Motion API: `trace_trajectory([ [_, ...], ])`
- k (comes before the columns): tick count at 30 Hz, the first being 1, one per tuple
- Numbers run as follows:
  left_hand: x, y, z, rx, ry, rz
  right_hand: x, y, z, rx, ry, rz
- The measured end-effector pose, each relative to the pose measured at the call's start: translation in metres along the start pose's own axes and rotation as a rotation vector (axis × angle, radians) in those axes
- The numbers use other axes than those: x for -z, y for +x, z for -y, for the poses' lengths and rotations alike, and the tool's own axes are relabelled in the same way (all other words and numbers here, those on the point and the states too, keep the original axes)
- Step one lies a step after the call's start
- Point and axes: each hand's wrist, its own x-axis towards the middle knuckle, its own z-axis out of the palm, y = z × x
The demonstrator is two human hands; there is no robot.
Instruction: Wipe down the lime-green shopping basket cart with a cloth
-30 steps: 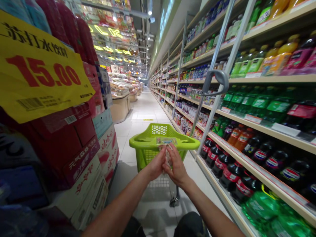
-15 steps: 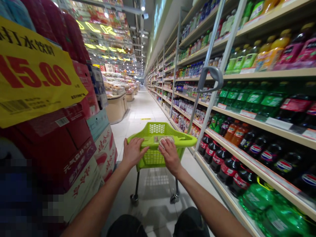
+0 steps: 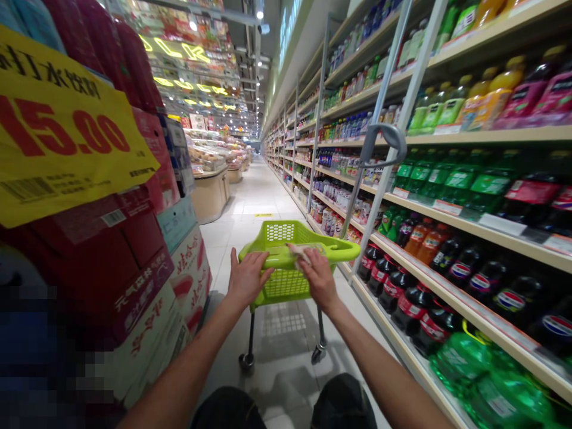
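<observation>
A lime-green wheeled shopping basket point(image 3: 286, 283) stands in the aisle right in front of me, tilted a little. My left hand point(image 3: 246, 277) grips its near rim at the left, fingers curled over the edge. My right hand point(image 3: 318, 275) rests on the rim at the right and presses a small crumpled pale wipe or paper point(image 3: 298, 252) against it. The basket's grey pull handle point(image 3: 385, 138) rises up to the right on two metal rods.
Shelves of soft-drink bottles point(image 3: 465, 268) line the right side, close to the basket. At the left stand stacked red and white cartons point(image 3: 147, 262) with a yellow 15.00 price sign point(image 3: 67, 137). The tiled aisle point(image 3: 261, 196) runs straight ahead past a display island point(image 3: 212, 185).
One second ago both hands were joined around the wipe above the basket. They then parted and came down on the rim. The basket has since tipped slightly, and the right hand slid along the rim.
</observation>
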Motion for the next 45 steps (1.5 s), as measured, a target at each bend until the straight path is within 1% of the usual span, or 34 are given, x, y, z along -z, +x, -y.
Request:
trace_trajectory([
  [2, 0.001, -0.002, -0.001, 0.006, -0.007, 0.001, 0.019, -0.004, -0.030, -0.119, -0.062, -0.079],
  [3, 0.000, -0.002, -0.003, 0.017, -0.007, -0.003, 0.026, -0.005, -0.040, -0.179, -0.085, -0.116],
  [4, 0.000, -0.002, -0.005, 0.025, -0.006, -0.007, 0.029, -0.005, -0.043, -0.221, -0.095, -0.144],
  [5, -0.001, -0.002, -0.008, 0.029, -0.005, -0.011, 0.028, -0.005, -0.039, -0.235, -0.088, -0.151],
  [6, -0.002, -0.002, -0.012, 0.028, -0.004, -0.013, 0.023, -0.004, -0.029, -0.215, -0.065, -0.139],
  [9, -0.001, 0.000, -0.025, 0.020, -0.004, -0.007, 0.003, 0.001, 0.010, -0.039, 0.030, -0.020],
  [10, 0.000, 0.001, -0.029, 0.016, -0.005, 0.000, -0.001, 0.003, 0.019, 0.016, 0.044, 0.012],
  [11, 0.002, 0.001, -0.032, 0.013, -0.008, 0.010, -0.001, 0.004, 0.022, 0.047, 0.046, 0.030],
  [12, 0.004, 0.001, -0.033, 0.011, -0.014, 0.021, 0.002, 0.005, 0.019, 0.048, 0.038, 0.031],
  [13, 0.006, 0.000, -0.032, 0.006, -0.026, 0.035, 0.009, 0.005, 0.012, 0.017, 0.021, 0.018],
  [15, 0.008, -0.001, -0.025, 0.005, -0.066, 0.060, 0.026, 0.004, -0.012, -0.114, -0.029, -0.023],
  [18, 0.010, -0.001, -0.006, 0.019, -0.141, 0.094, 0.045, 0.000, -0.045, -0.316, -0.082, -0.028],
  [20, 0.011, 0.000, 0.004, 0.023, -0.154, 0.122, 0.049, -0.002, -0.055, -0.368, -0.071, 0.015],
  [22, 0.013, 0.001, 0.005, 0.023, -0.138, 0.143, 0.049, -0.004, -0.060, -0.362, -0.054, 0.058],
  [25, 0.015, 0.000, -0.010, 0.063, -0.106, 0.137, 0.055, -0.004, -0.072, -0.339, -0.059, 0.118],
  [28, 0.013, -0.003, -0.038, 0.094, -0.079, 0.135, 0.060, 0.002, -0.092, -0.337, -0.099, 0.196],
  [30, 0.010, -0.005, -0.059, 0.072, -0.055, 0.132, 0.060, 0.010, -0.094, -0.303, -0.095, 0.247],
  [31, 0.010, -0.006, -0.070, 0.053, -0.047, 0.138, 0.058, 0.015, -0.089, -0.262, -0.069, 0.268],
  [33, 0.010, -0.008, -0.088, 0.002, -0.047, 0.155, 0.055, 0.022, -0.068, -0.143, 0.029, 0.313],
  [35, 0.013, -0.009, -0.097, -0.068, -0.093, 0.194, 0.055, 0.025, -0.043, -0.054, 0.125, 0.356],
  [37, 0.014, -0.010, -0.093, -0.097, -0.191, 0.250, 0.058, 0.021, -0.030, -0.052, 0.162, 0.355],
  [38, 0.013, -0.010, -0.086, -0.083, -0.246, 0.284, 0.061, 0.018, -0.030, -0.084, 0.151, 0.331],
  [41, 0.004, -0.014, -0.065, 0.003, -0.347, 0.392, 0.072, 0.010, -0.048, -0.228, 0.074, 0.237],
  [42, -0.001, -0.015, -0.060, 0.007, -0.353, 0.414, 0.076, 0.009, -0.057, -0.272, 0.056, 0.218],
  [45, -0.019, -0.019, -0.062, -0.022, -0.339, 0.411, 0.088, 0.011, -0.079, -0.373, 0.034, 0.213],
])
